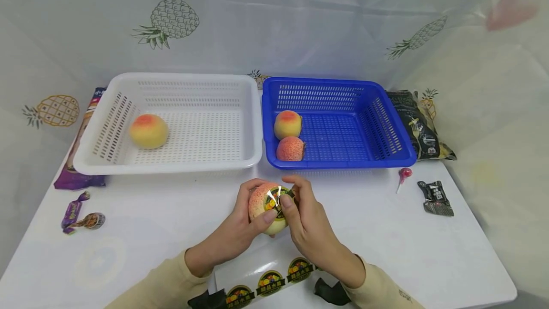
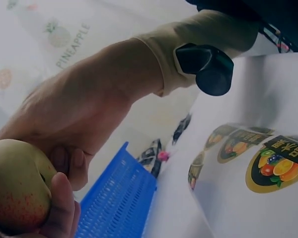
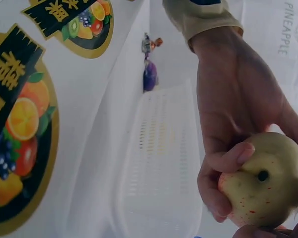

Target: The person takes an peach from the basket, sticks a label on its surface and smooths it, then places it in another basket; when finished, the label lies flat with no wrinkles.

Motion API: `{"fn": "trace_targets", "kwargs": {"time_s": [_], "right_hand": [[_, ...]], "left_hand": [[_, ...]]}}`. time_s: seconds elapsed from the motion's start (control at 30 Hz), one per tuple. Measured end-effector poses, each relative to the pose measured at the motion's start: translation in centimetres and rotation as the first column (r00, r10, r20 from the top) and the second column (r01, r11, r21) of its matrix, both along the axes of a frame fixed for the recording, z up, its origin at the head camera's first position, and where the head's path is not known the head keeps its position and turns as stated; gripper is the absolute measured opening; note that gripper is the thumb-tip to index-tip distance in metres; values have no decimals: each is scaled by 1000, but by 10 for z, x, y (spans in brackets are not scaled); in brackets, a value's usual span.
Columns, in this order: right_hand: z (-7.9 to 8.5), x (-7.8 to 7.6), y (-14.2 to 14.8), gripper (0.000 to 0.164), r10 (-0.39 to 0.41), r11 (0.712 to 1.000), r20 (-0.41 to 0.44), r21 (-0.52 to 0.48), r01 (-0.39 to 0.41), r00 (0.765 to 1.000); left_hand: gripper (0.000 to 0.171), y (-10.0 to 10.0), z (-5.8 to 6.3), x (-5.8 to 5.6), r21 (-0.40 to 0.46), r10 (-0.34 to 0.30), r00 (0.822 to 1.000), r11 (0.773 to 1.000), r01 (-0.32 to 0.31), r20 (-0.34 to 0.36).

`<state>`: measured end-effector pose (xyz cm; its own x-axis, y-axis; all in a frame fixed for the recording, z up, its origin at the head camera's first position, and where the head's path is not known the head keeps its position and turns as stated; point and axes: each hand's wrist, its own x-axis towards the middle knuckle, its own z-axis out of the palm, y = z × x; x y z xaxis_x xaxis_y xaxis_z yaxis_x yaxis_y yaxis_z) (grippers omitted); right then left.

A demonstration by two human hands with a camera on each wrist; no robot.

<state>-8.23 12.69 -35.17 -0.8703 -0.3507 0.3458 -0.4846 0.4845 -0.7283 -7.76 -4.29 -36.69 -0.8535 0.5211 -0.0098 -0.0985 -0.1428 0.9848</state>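
Note:
In the head view, my left hand (image 1: 240,223) grips a pale yellow, pink-speckled peach (image 1: 256,202), its thumb lying across the front. A round, dark fruit-print sticker (image 1: 272,200) with shiny glare lies on the peach's front. My right hand (image 1: 313,223) holds the peach's other side, thumb pressed on the sticker and index finger bent at its edge. The right wrist view shows the left hand (image 3: 238,114) around the peach's underside (image 3: 275,178), with a dark stem hollow. Below the hands lies a sticker sheet (image 1: 244,266) with several round labels in a row.
A white basket (image 1: 171,168) with one peach (image 1: 148,131) stands back left. Beside it, a blue basket (image 1: 339,163) holds two fruits (image 1: 288,125). Snack bags (image 1: 418,125) lie beyond the baskets' outer sides. Wrapped sweets (image 1: 435,198) and lollipops (image 1: 405,174) lie near the table's sides.

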Motion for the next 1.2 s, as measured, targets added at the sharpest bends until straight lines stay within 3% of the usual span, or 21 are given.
{"fn": "trace_targets", "kwargs": {"time_s": [0.13,0.33,0.4,0.7,0.83,1.0,1.2], "right_hand": [[-1,-2,1,29,-11,1000,36,4,11,999],[-6,-6,5,25,-40,995,250,-81,62,967],[-9,-7,7,26,-34,991,285,-113,69,958],[-7,-14,20,28,14,988,186,-153,15,983],[-3,-14,17,30,67,997,147,-52,-60,987],[-2,-14,9,28,124,990,134,49,-131,983],[3,-13,11,16,229,973,105,9,-231,968]], "left_hand": [[53,0,-1,0,1,-2,1000,1000,2,1],[54,0,-5,-1,-47,-1,1000,999,0,-25],[54,0,-6,-2,-66,0,999,998,-2,-40],[52,-2,-9,-5,-89,16,1000,996,-18,-23],[53,-3,-8,-4,-88,14,999,996,-18,-41],[53,-3,-8,-2,-88,-8,995,996,-1,-99],[56,-2,-3,-1,-31,-34,992,999,31,-122]]}}
